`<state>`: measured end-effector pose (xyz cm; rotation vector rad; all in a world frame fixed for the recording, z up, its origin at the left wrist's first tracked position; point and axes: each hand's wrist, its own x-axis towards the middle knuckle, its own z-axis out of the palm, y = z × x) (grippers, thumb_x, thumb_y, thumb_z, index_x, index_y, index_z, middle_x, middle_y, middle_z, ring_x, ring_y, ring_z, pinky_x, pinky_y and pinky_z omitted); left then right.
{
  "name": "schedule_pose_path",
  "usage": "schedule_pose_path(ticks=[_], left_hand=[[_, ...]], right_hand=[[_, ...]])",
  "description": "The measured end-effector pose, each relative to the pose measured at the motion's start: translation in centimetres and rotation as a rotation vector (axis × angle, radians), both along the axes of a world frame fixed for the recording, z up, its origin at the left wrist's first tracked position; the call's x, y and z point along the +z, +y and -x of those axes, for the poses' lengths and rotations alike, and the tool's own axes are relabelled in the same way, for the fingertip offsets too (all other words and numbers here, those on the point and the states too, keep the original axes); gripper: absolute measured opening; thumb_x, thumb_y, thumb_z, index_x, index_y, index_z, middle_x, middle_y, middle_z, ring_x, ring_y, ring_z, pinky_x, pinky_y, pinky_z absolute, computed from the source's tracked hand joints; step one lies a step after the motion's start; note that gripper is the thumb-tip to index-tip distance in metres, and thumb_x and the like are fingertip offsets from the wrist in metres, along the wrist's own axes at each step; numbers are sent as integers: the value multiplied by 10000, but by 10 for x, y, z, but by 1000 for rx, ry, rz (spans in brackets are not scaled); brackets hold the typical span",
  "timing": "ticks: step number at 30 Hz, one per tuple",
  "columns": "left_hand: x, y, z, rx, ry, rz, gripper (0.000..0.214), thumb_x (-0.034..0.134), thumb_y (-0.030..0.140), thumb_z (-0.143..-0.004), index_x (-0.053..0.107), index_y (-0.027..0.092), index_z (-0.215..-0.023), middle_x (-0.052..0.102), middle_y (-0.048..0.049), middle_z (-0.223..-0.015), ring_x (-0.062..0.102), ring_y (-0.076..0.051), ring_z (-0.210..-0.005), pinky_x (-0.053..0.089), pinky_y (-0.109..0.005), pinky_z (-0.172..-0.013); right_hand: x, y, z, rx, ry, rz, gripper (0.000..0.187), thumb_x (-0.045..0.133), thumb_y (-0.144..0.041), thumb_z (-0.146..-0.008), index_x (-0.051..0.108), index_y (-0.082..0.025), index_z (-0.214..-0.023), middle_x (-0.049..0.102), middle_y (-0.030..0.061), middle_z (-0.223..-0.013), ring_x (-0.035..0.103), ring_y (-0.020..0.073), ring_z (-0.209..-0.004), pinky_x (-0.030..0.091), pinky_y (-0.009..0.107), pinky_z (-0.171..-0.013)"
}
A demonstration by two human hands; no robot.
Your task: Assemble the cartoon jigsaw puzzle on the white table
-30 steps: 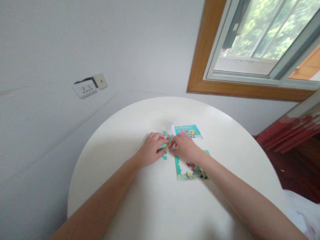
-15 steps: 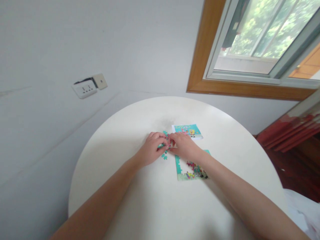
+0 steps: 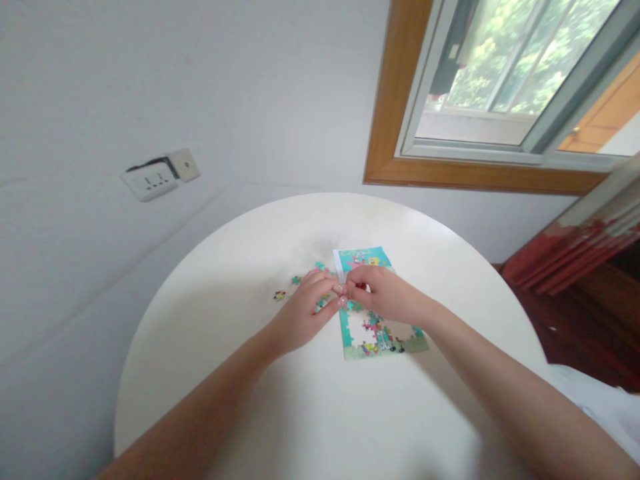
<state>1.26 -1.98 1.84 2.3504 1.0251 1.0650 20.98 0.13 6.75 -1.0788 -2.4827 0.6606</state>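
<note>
A partly built jigsaw puzzle [image 3: 380, 337] with a teal border lies on the round white table [image 3: 320, 413]. My left hand [image 3: 305, 310] rests flat on the table with its fingers stretched toward the puzzle's upper left corner, over some loose pieces. My right hand [image 3: 383, 293] is curled above the puzzle's top edge, pinching a small puzzle piece [image 3: 359, 287] between thumb and fingers. The fingertips of both hands nearly touch. A picture card [image 3: 361, 257] with the same cartoon design lies just beyond my right hand.
Loose puzzle pieces [image 3: 287, 288] are scattered left of my left hand. A wall socket [image 3: 150, 179] sits on the white wall at the left. A wood-framed window [image 3: 500, 100] is at the upper right, and dark red furniture [image 3: 575, 253] stands to the right of the table.
Both hands have shifted right from the pile of loose pieces to the puzzle's top left corner. The left hand has flattened out. The camera view turned slightly, and loose pieces now show at the left.
</note>
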Motion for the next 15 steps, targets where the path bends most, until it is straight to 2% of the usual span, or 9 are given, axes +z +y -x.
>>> schedule_pose_path(ticks=[4, 10, 15], left_hand=[[6, -14, -15, -73, -43, 58, 126, 524, 297, -941, 579, 199, -884, 626, -42, -927, 555, -192, -934, 412, -337, -912], [13, -31, -40, -103, -102, 170, 142, 547, 302, -929, 607, 203, -849, 631, -43, -961, 555, -196, -997, 409, -314, -916], [19, -25, -52, -66, -76, 261, 209, 502, 302, -927, 574, 195, -763, 612, -21, -824, 563, -180, -873, 426, -299, -831]], right_hand=[[-2, -20, -16, 34, 136, 50, 240, 483, -195, -907, 541, -174, -675, 522, -29, -643, 483, 107, -638, 351, 224, -630], [-13, -42, -33, -171, 330, -71, 284, 485, -239, -905, 472, -188, -626, 505, -21, -621, 482, 123, -648, 360, 239, -640], [-25, -44, -43, -264, 442, 5, 281, 494, -298, -911, 475, -191, -652, 494, -23, -641, 466, 122, -648, 361, 237, -625]])
